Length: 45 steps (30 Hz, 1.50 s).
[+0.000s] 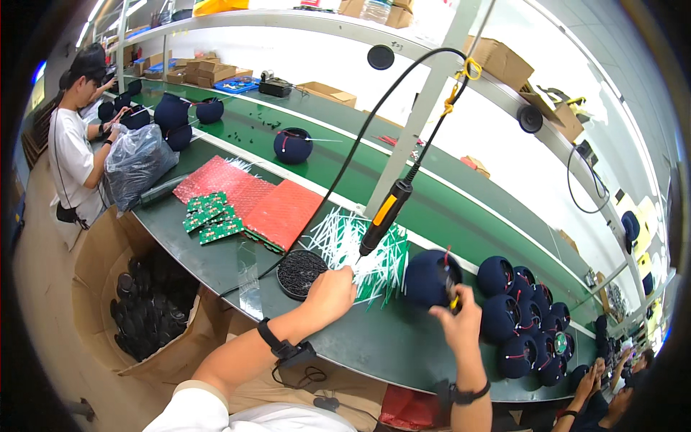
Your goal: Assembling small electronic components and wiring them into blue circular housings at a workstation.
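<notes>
My left hand [331,294] is closed in a pinch beside a pile of white strips [344,241]; what its fingertips hold, if anything, is too small to make out. Close by lies a round black dish of small dark screws [299,273]. Just above those fingertips is the tip of a hanging black-and-orange electric screwdriver [386,216]. My right hand [464,320] grips the opening edge of a dark blue ball-shaped shell [426,279], slightly blurred, with a red wire at its top. Something small and yellow [454,301] shows at those fingers, its kind unclear.
Several similar blue shells [500,317] crowd the bench at right. Red bubble-wrap packs [284,212] and green circuit boards [219,229] lie left. A cardboard box [108,288] of black parts stands below. Another person [79,144] works at far left; a metal post [410,129] rises ahead.
</notes>
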Tool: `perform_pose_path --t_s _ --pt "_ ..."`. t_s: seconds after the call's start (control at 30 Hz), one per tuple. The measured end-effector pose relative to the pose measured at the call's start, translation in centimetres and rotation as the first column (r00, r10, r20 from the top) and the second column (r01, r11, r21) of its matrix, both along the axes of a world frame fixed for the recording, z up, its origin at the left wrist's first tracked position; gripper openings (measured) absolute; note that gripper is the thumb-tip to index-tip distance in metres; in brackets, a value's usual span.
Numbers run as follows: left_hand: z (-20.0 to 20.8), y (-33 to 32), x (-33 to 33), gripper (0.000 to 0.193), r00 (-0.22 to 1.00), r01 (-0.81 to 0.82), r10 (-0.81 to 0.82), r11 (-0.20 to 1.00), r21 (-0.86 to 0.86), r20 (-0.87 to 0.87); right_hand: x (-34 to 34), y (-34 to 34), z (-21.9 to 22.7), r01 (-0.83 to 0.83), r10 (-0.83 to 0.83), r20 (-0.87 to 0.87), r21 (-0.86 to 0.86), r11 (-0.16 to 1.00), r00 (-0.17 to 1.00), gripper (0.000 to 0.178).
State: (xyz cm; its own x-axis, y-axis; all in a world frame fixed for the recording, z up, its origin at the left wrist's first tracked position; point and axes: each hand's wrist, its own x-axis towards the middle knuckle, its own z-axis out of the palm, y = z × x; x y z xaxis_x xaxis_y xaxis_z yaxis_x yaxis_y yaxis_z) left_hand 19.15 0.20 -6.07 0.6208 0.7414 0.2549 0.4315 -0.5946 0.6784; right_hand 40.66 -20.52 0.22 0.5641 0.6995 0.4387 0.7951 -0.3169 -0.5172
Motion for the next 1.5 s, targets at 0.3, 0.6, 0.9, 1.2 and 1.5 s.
perform_pose_path --t_s 0.3,0.6,0.9,1.2,1.5 --pt "4.6 -3.4 -8.7 0.017 0.945 0.284 -0.280 0.959 0.000 0.171 17.2 15.6 -2.5 0.263 -0.258 0.083 -0.051 0.963 0.962 0.052" --pt "15.4 6.7 -15.0 0.019 0.961 -0.085 0.072 0.996 0.037 0.268 17.0 18.3 -4.6 0.316 -0.307 0.157 -0.032 0.948 0.939 0.037" --pt "10.1 31.6 1.9 0.034 0.965 -0.177 0.243 0.876 0.448 -0.094 14.9 16.2 -8.2 0.291 -0.222 0.263 -0.262 0.920 0.939 0.021" --pt "1.1 38.7 7.2 0.032 0.890 -0.062 0.398 0.592 0.803 -0.224 15.0 15.6 -9.4 0.295 -0.199 0.345 -0.252 0.922 0.917 0.018" --pt "10.2 30.1 -0.7 0.050 0.918 -0.376 0.248 0.793 0.480 0.311 15.1 16.2 -9.1 0.275 -0.180 0.320 -0.283 0.919 0.930 0.019"
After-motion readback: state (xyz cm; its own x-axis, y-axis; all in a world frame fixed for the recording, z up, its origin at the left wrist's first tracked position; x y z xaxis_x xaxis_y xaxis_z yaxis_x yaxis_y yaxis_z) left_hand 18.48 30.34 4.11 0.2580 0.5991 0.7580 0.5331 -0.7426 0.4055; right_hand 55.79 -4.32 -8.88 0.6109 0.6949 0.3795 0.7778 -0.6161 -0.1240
